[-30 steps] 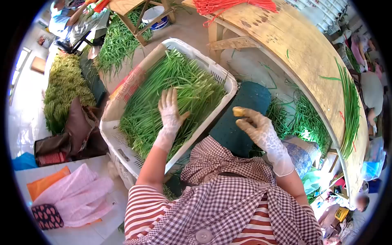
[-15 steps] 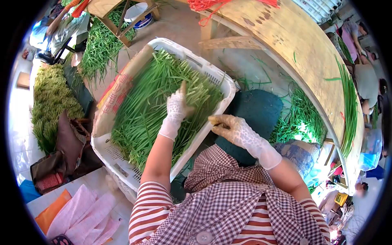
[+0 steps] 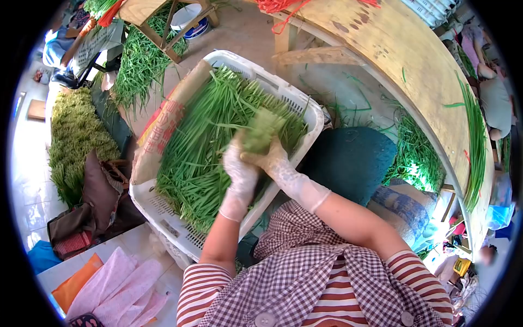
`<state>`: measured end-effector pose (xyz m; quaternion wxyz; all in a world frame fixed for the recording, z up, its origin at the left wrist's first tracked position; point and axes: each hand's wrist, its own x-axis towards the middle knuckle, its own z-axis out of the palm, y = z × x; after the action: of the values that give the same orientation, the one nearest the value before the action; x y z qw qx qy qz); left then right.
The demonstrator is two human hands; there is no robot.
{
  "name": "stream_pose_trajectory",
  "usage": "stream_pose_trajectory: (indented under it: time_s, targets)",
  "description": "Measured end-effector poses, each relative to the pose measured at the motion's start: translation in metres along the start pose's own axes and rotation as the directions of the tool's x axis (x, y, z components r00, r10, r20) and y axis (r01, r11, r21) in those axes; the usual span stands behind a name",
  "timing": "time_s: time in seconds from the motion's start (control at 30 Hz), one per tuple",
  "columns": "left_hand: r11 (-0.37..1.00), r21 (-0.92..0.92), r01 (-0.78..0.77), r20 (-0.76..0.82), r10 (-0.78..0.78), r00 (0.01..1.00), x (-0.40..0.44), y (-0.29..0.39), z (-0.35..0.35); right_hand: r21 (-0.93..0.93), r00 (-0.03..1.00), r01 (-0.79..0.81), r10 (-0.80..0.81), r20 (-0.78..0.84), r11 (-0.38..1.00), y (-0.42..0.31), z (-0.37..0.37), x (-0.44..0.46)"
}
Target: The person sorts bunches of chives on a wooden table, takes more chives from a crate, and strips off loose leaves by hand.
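Observation:
Both hands wear pale, patterned gloves and meet over a white crate [image 3: 143, 203] full of long green stalks [image 3: 190, 158]. My left hand [image 3: 239, 161] and my right hand [image 3: 271, 157] are closed around a bunch of the stalks [image 3: 262, 129], whose cut ends point up and away from me. The bunch and the fingertips are blurred by motion. Brown sacking with red print [image 3: 163, 128] lines the crate's left side.
A curved wooden table [image 3: 403, 49] with red ties [image 3: 283, 6] and green stalks [image 3: 475, 147] arcs along the right. A dark green seat [image 3: 354, 163] stands beside the crate. More stalks [image 3: 141, 65] lie on the floor. A person [image 3: 65, 49] sits at the upper left.
My right hand has moved left over the crate and joined my left hand. Both now hold a bunch of stalks, raised from the pile. The view has shifted slightly.

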<state>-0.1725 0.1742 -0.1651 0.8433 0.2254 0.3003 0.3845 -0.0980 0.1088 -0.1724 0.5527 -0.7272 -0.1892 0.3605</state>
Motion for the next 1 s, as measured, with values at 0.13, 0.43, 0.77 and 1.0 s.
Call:
stream_pose_trajectory:
  time_s: [0.13, 0.43, 0.77, 1.0]
  targets:
    - [-0.090, 0.842, -0.532, 0.538, 0.078, 0.839, -0.037, 0.014, 0.011, 0.628, 0.942, -0.263, 0.335, 0.003, 0.733, 0.002, -0.017, 0.009]
    - [0.634, 0.754, -0.173, 0.446, -0.300, 0.843, 0.061, 0.035, -0.034, 0.713, 0.970, -0.165, -0.017, 0.241, 0.682, 0.026, -0.032, 0.012]
    - [0.606, 0.795, -0.035, 0.207, -0.216, 0.954, 0.088, 0.005, -0.023, 0.652, 0.997, 0.043, 0.012, -0.079, 0.757, 0.024, -0.036, 0.002]
    - [-0.180, 0.849, -0.498, 0.529, 0.259, 0.808, 0.077, 0.015, 0.001, 0.558, 0.995, 0.041, -0.088, 0.057, 0.829, -0.004, -0.038, -0.011]
